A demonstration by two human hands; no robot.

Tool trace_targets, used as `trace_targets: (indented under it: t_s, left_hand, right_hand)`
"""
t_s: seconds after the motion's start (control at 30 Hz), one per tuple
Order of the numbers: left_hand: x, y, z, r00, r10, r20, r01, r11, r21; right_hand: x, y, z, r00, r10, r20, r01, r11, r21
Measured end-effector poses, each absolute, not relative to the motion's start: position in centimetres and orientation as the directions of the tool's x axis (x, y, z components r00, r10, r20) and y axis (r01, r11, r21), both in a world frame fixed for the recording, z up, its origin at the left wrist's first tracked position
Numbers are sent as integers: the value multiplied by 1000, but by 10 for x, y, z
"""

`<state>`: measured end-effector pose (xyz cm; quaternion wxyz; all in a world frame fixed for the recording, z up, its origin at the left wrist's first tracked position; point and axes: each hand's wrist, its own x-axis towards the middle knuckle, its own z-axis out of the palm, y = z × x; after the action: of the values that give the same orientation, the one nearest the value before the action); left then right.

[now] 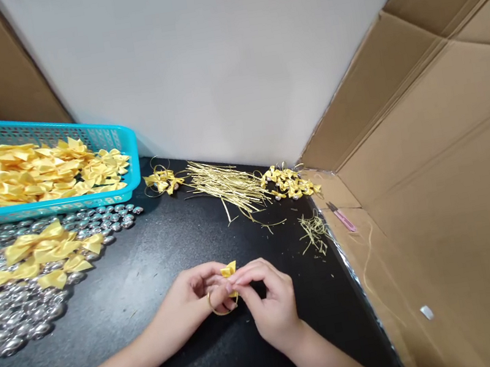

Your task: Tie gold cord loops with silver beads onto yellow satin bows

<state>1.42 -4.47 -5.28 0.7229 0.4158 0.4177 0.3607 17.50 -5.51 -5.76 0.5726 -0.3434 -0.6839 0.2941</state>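
A small yellow ribbon bow [228,270] is pinched between the thumb and fingers of my left hand [197,293]. Around that thumb curves a loop of thin gold cord [219,313], which runs up to the bow. My right hand [271,303] is closed against the bow, its thumb and fingertips pressed together where the cord meets the ribbon. The fingertips hide the exact point of grip. Both hands are held over the black table [159,259].
A blue basket [133,164] of yellow bows stands at left, behind silver beads [25,320] topped with loose bows [45,246]. Gold cord pieces [229,186] lie between two piles of corded bows [291,182]. Cord scraps [315,231] and pink thread snips [343,218] are at right, beside cardboard.
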Motion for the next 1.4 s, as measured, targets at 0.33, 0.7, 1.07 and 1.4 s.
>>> trace_targets:
  t_s: [0.33, 0.7, 1.07, 1.4]
  left_hand:
    - [15, -44, -52, 360, 872, -332, -221, 426, 877]
    - [13, -46, -48, 320, 879, -354, -168, 420, 892]
    - [15, -45, -56, 304, 885, -353, -151, 410, 899]
    - [16, -43, -53, 254, 890, -379, -154, 424, 893]
  right_hand:
    - [173, -53, -54, -10, 923, 384, -46, 383, -923]
    - [175, -54, -53, 15, 891, 454, 73, 452, -889]
    - [176, -58, -54, -82, 750, 656, 197, 657, -727]
    - [178, -61, -52, -111, 745, 657, 183, 665, -724]
